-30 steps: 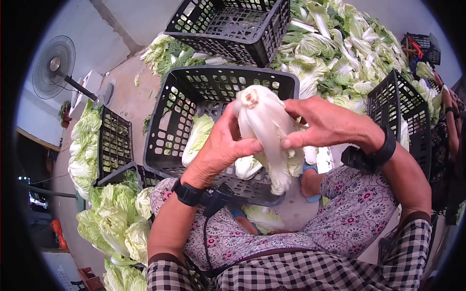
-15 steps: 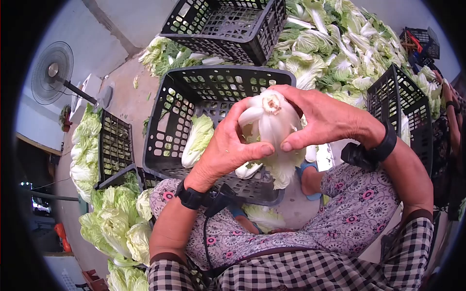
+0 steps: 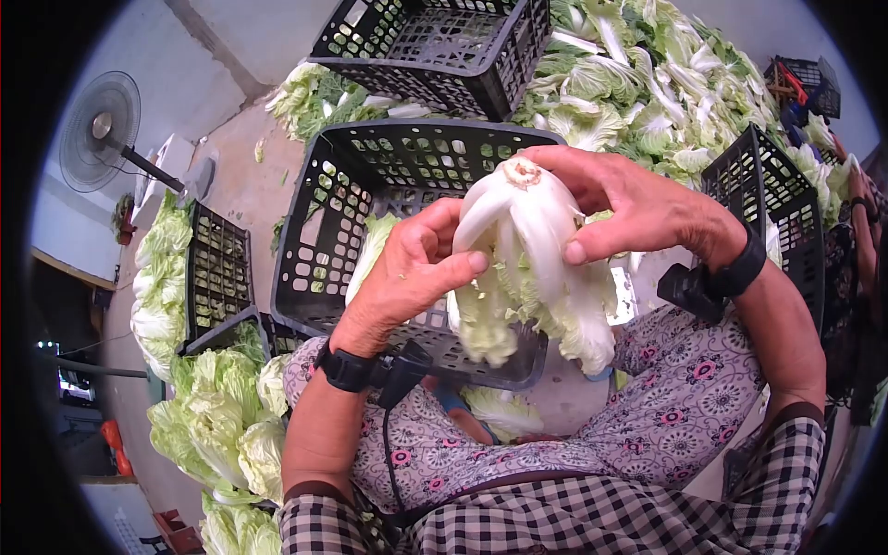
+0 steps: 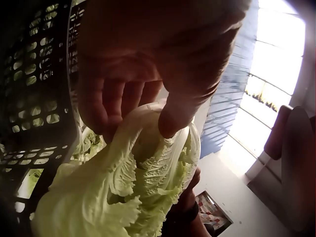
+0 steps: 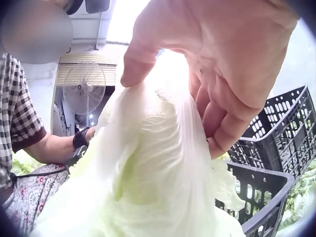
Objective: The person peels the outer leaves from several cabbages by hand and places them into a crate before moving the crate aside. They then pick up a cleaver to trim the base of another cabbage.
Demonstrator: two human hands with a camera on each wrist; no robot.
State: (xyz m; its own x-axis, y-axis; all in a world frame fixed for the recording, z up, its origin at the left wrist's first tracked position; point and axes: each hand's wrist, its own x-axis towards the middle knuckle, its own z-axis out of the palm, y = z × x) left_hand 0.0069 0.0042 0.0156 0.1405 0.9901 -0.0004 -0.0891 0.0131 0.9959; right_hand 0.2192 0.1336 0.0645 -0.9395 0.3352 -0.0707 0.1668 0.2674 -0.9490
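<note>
We look down on a cabbage (image 3: 546,222), which both hands hold up with its cut base on top and its loose leaves hanging down. It is above the near part of the big black crate (image 3: 435,131). The left hand (image 3: 402,273) holds one side of the cabbage, and in the left wrist view we see its thumb bent onto the pale stalk and its fingers curved on the other side. The right hand (image 3: 638,208) grips the opposite side, its thumb on the front and its fingers around the back, near the base.

Inside the big black crate we see one pale green head (image 3: 372,250), lying by the side wall and partly hidden by the left hand. The far crate (image 3: 499,88) stands just beyond, and its holed floor is visible to us. To the left there is a side crate (image 3: 219,268) with a row of stacked heads (image 3: 162,277) against it; if they are inside, we cannot tell. Nearer to the person, more heads (image 3: 217,425) are heaped beside a low crate rim (image 3: 245,324). On the other side stands a right crate (image 3: 763,199), near the large pile of leaves (image 3: 647,92). What the right crate contains, we cannot tell well.
</note>
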